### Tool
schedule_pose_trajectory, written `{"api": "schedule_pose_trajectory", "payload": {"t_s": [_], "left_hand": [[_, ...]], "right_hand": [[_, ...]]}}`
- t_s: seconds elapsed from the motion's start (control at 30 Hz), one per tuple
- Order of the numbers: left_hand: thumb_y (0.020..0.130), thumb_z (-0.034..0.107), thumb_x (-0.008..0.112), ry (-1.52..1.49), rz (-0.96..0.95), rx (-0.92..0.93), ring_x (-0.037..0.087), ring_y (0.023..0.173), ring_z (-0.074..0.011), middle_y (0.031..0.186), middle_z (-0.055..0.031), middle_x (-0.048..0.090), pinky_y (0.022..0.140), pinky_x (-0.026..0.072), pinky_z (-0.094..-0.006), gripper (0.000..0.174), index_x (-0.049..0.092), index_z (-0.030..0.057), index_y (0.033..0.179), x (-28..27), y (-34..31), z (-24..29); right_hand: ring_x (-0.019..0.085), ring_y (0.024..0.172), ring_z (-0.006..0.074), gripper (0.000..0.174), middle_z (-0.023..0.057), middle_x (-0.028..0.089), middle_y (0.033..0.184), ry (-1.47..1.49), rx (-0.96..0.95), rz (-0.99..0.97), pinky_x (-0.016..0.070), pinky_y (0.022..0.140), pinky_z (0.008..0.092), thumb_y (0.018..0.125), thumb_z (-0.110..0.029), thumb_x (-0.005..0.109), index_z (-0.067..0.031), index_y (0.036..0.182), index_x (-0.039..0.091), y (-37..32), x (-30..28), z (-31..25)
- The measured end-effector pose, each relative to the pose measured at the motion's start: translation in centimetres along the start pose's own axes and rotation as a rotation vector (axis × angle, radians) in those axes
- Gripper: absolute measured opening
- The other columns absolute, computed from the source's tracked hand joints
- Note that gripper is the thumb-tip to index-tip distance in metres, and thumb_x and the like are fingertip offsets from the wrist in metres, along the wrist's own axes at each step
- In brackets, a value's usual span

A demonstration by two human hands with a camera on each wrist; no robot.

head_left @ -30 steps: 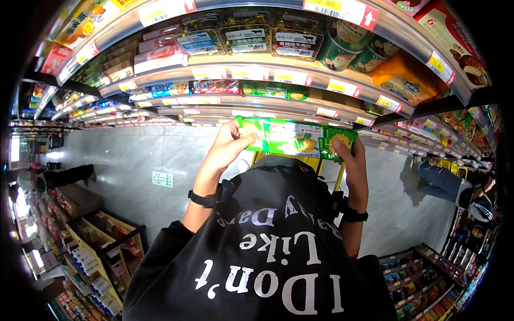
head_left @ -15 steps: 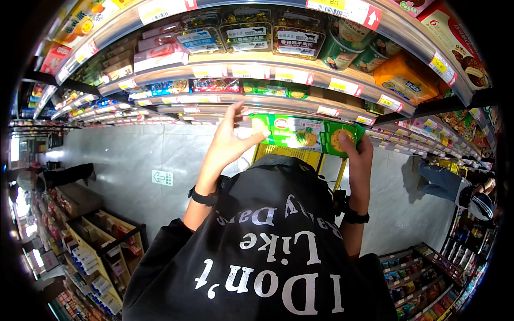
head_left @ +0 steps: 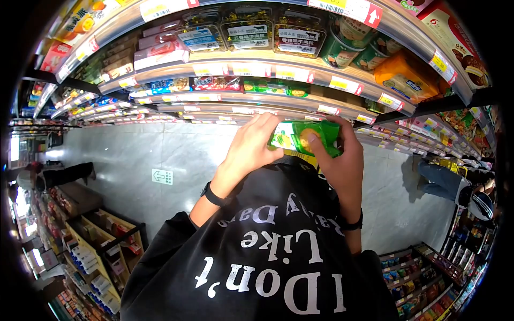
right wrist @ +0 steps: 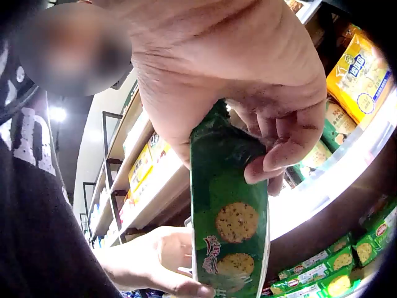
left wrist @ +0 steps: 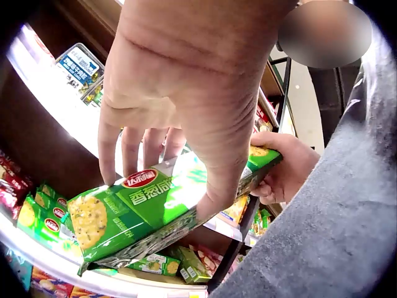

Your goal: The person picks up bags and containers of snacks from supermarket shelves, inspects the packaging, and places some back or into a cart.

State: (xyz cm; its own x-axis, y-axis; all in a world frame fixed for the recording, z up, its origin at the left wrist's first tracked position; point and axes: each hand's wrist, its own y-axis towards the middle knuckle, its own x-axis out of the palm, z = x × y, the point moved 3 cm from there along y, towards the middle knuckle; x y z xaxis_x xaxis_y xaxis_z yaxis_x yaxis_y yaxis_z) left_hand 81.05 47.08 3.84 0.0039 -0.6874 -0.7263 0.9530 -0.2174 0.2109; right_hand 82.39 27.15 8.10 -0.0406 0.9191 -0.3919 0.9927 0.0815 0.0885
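Note:
A long green biscuit packet with round biscuits printed on it is held between both hands. The left hand has its fingertips along one edge and its thumb at the opposite edge, clearest in the left wrist view, where the packet lies under the left hand. The right hand grips the other end, thumb on the printed face. In the right wrist view, the curled fingers of the right hand close round the packet's crumpled top end; the left hand is by its lower part.
Curved shelves of packaged snacks span the front, with clear boxes and an orange pack. Green packets lie on a lower shelf. Another person is at the right; a display rack stands lower left.
The left hand has moved right, closer to the right hand, and its spread fingers have come onto the packet. The packet has turned and looks shorter in the head view; the right hand keeps its grip.

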Motion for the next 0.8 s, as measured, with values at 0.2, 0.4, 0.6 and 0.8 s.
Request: {"api": "schedule_pose_trajectory", "payload": {"t_s": [0.2, 0.4, 0.6, 0.8], "left_hand": [[0.063, 0.008, 0.075, -0.238, 0.040, -0.075, 0.059, 0.106, -0.0357, 0.113, -0.0170, 0.060, 0.091, 0.0497, -0.0371, 0.059, 0.056, 0.0027, 0.118, -0.7, -0.6, -0.9], [0.064, 0.003, 0.075, -0.613, 0.041, -0.161, 0.061, 0.109, -0.0223, 0.114, -0.0098, 0.062, 0.091, 0.0516, -0.0378, 0.056, 0.058, 0.0037, 0.117, -1.1, -1.5, -1.5], [0.076, 0.010, 0.078, -0.674, -0.129, -0.217, 0.064, 0.082, -0.0107, 0.098, -0.0034, 0.071, 0.072, 0.0529, -0.0269, 0.038, 0.067, 0.0017, 0.111, -1.2, -3.3, -1.6], [0.077, 0.014, 0.078, -0.700, -0.148, -0.081, 0.064, 0.097, -0.0176, 0.101, -0.0072, 0.070, 0.085, 0.0511, -0.0319, 0.039, 0.067, 0.0007, 0.111, -1.4, -4.2, -1.7]], "right_hand": [[0.057, 0.070, 0.0122, 0.058, 0.0058, 0.067, 0.099, 0.087, -0.065, -0.202, 0.0440, 0.060, 0.0233, 0.074, -0.021, 0.082, -0.0042, 0.124, 0.057, -0.4, -0.9, -1.4], [0.058, 0.087, 0.0133, 0.068, 0.0067, 0.065, 0.111, 0.212, -0.062, -0.315, 0.0455, 0.073, 0.0263, 0.071, -0.020, 0.084, -0.0056, 0.129, 0.054, -0.5, -1.1, 0.2], [0.059, 0.111, 0.0217, 0.073, 0.0098, 0.063, 0.121, 0.064, -0.160, -0.319, 0.0444, 0.095, 0.0346, 0.067, -0.023, 0.087, -0.0046, 0.129, 0.053, -0.4, -0.6, 0.5], [0.059, 0.113, 0.0241, 0.070, 0.0112, 0.063, 0.119, 0.031, -0.175, -0.347, 0.0443, 0.097, 0.0356, 0.065, -0.022, 0.089, -0.0034, 0.124, 0.056, -0.7, -0.4, 0.6]]}}
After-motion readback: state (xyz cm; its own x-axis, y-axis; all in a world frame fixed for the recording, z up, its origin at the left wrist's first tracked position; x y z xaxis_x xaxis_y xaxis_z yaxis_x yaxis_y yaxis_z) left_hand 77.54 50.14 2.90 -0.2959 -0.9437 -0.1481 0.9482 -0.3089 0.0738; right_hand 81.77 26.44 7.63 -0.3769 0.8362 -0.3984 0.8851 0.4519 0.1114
